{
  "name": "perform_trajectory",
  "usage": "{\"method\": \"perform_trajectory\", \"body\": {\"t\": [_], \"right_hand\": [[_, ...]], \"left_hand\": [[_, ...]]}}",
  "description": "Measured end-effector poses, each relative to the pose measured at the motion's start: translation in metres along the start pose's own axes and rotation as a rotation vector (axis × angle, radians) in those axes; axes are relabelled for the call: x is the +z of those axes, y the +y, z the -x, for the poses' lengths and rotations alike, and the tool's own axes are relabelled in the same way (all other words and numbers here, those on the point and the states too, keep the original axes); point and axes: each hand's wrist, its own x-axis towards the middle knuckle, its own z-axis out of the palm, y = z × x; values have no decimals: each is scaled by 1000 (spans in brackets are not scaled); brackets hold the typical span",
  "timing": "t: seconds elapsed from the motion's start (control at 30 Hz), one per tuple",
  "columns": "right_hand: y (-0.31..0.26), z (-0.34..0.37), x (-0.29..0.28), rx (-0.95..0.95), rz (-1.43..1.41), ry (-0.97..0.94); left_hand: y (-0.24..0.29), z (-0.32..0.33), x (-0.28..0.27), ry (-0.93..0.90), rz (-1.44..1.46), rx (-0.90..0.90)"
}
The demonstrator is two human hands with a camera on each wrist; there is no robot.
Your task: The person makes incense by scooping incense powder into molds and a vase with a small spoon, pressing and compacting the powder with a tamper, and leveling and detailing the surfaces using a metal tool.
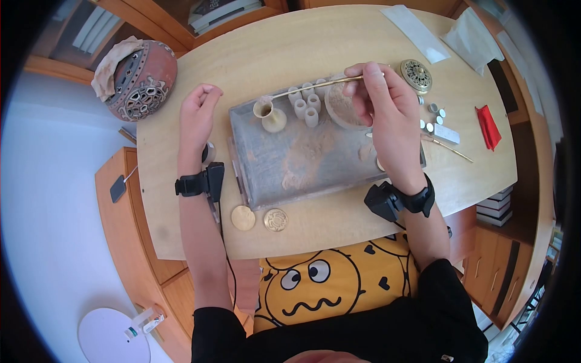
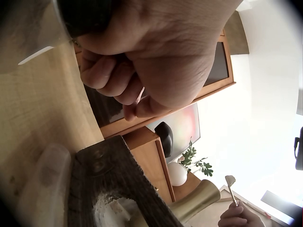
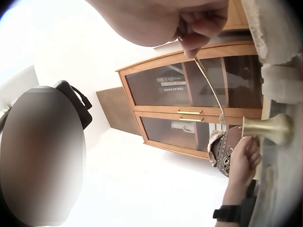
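Rod point(image 1: 318, 86): in right hand point(image 1: 393, 115), pinched between thumb and fingers near its right end. Held aloft over the far part of the tray point(image 1: 254, 175), with a pale load point(image 1: 266, 98) on the tip, just above the mouth of the vase point(image 1: 274, 121); not touching the rim in the wrist views.

Main risk, as judged: spilling of the load outside the mouth, onto the tray. Probable causes: a small tremor, magnified by the long reach from pinch to tip; a roll of the rod between the fingers; a narrow mouth with little margin. Second risk: toppling of the vase by a push on the rim, with no hand bracing it. Third: brushing of the cups point(image 1: 311, 116) beneath the shaft by a dip of the wrist.

Orientation: tip to the left and slightly near; long axis roughly left-right, slanting mildly from far right to near left.

Left hand point(image 1: 200, 109): left of the tray, fingers loosely curled, apparently holding nothing.
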Motion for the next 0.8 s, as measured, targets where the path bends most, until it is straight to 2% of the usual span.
{"method": "perform_trajectory", "body": {"t": [0.23,0.33,0.4,0.53,0.7,0.8], "right_hand": [[4,6,5,-14,121,-36],[3,7,5,-125,242,-125],[4,8,4,-294,374,-170],[2,9,1,-396,336,-189],[-11,4,-28,-387,370,183],[-23,-2,-52,-362,494,268]], "left_hand": [[1,0,0,1,-18,-1],[0,0,-1,-1,-22,26],[1,-1,-1,1,-26,25],[4,2,-1,-6,-19,5],[2,1,-1,1,-31,22],[0,0,-2,0,-18,17]]}}
